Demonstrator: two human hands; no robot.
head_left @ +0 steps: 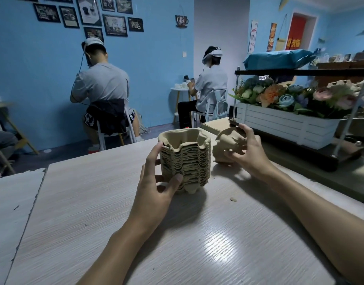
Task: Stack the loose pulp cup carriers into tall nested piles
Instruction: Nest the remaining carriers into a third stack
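Steadying the nested pile [185, 159] on the table [177, 233], your left hand [156, 182] grips its near-left side. Your right hand [247, 153] holds a loose carrier [228, 145] just right of the pile. Pulp is probably light, stiffish and crushable, so grasp the rims. There is open table nearer you than the pile, and a planter box [290, 124] crowds its far right.
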